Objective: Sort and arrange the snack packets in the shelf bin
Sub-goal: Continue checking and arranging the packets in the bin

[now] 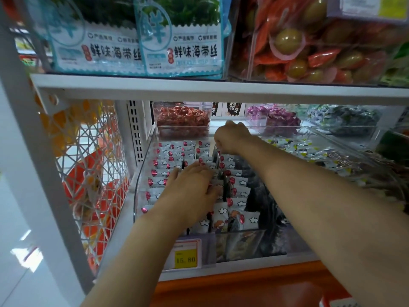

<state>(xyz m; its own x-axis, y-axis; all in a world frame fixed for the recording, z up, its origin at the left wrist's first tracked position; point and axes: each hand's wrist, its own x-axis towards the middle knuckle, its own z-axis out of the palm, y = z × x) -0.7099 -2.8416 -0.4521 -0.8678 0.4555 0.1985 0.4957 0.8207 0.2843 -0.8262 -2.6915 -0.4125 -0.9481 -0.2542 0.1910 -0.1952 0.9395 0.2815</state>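
Observation:
A clear shelf bin holds several rows of small white snack packets printed with clouds and red dots. My left hand lies over the middle rows, its straight fingers pressing against the packets. My right hand reaches to the bin's far end with its fingers curled down onto the packets at the top of the right-hand row; the fingertips are hidden. Dark packets fill the bin's right side.
The white shelf edge runs just above my hands. Behind stand clear tubs of red sweets and purple sweets. A bin of pale packets sits on the right. A yellow price tag hangs in front. A wire rack closes the left.

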